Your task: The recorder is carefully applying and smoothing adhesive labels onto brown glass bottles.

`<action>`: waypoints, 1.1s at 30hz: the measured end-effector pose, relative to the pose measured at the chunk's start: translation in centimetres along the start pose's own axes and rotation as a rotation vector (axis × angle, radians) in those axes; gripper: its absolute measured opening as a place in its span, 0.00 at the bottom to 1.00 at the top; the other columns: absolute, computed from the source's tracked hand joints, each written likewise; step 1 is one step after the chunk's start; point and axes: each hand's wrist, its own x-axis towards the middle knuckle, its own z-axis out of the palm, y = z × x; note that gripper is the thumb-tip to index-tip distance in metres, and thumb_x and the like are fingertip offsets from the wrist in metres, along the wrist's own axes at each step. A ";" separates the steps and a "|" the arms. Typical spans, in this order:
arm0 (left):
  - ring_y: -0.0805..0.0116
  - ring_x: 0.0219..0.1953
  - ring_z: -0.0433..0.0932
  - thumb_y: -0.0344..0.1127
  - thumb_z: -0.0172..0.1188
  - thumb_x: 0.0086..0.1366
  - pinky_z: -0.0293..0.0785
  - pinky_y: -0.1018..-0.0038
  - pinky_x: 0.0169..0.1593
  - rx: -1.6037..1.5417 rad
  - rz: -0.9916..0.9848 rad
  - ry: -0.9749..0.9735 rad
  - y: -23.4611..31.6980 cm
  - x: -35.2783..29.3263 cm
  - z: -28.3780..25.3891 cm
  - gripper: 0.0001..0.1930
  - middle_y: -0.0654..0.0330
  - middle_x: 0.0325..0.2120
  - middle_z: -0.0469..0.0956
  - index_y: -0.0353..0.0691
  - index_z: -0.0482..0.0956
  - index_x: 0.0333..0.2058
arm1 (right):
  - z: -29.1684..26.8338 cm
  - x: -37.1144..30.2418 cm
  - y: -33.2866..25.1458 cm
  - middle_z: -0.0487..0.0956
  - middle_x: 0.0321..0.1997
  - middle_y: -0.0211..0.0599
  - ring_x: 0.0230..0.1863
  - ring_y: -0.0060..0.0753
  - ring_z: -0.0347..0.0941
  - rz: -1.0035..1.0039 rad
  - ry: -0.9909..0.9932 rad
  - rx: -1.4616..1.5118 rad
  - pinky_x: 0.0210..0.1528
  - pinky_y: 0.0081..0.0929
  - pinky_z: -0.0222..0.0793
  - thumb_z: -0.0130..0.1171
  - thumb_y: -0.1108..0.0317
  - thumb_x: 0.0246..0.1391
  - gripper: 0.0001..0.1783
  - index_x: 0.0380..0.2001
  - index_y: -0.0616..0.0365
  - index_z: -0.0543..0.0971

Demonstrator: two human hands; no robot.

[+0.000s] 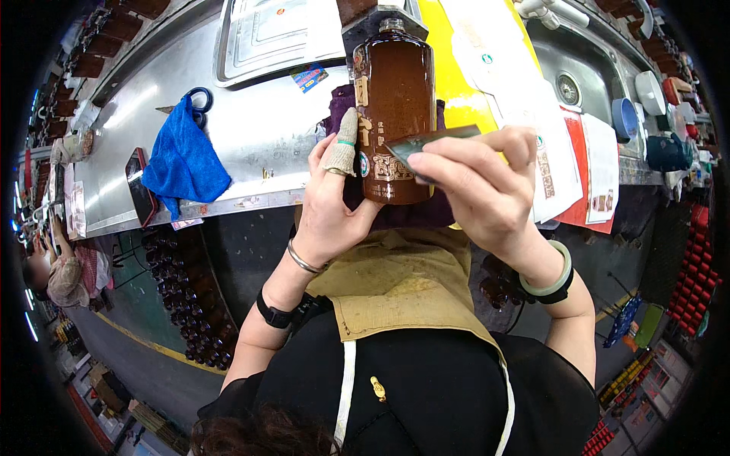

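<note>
A brown bottle (404, 91) with gold and white decoration lies on a purple cloth (341, 101), its neck pointing away from me. My left hand (331, 209) steadies the bottle's near left side, thumb at the base. A knitted finger cover (344, 144) with a green band sits on one of its fingers, against the glass. Between the fingers of my right hand (490, 190) is a dark, flat, scraper-like piece (437, 140). Its edge lies over the lower decoration on the bottle; whether it touches the glass I cannot tell.
A metal holder (357, 34) stands at the bottle's neck. White decal sheets (525, 99) lie on a yellow surface (449, 99) at right, beside a sink (566, 57). Left are a blue cloth (186, 159), scissors (201, 99), a phone (141, 186) and a metal tray (228, 45).
</note>
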 end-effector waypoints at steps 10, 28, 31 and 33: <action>0.48 0.66 0.70 0.32 0.78 0.50 0.64 0.59 0.69 0.151 0.063 0.145 1.3 0.9 0.5 0.48 0.45 0.62 0.74 0.31 0.65 0.69 | 0.6 -2.3 -2.1 0.83 0.40 0.17 0.33 0.19 0.71 0.011 -0.014 0.104 0.39 0.25 0.62 0.65 0.66 0.39 0.19 0.40 0.46 0.88; 0.38 0.66 0.68 0.27 0.73 0.50 0.63 0.53 0.69 0.052 -0.030 -0.017 -0.1 -0.1 0.0 0.42 0.40 0.65 0.70 0.28 0.68 0.66 | 0.8 -3.4 -3.7 0.83 0.42 0.14 0.35 0.21 0.72 -0.087 0.008 0.180 0.40 0.23 0.62 0.64 0.65 0.39 0.18 0.38 0.46 0.87; 0.46 0.63 0.76 0.25 0.72 0.47 0.67 0.54 0.67 0.212 0.234 0.180 0.2 0.2 0.2 0.34 0.44 0.61 0.77 0.32 0.80 0.58 | -1.0 -2.8 -4.3 0.84 0.37 0.17 0.31 0.23 0.69 -0.002 -0.151 0.349 0.36 0.24 0.62 0.74 0.66 0.42 0.15 0.38 0.47 0.89; 0.47 0.60 0.79 0.23 0.71 0.48 0.68 0.53 0.65 0.366 0.335 0.204 0.5 -0.7 -0.1 0.30 0.45 0.58 0.80 0.36 0.84 0.55 | -1.4 -2.2 -2.6 0.84 0.35 0.27 0.30 0.27 0.72 0.230 -0.024 0.312 0.35 0.28 0.66 0.76 0.65 0.46 0.15 0.38 0.54 0.87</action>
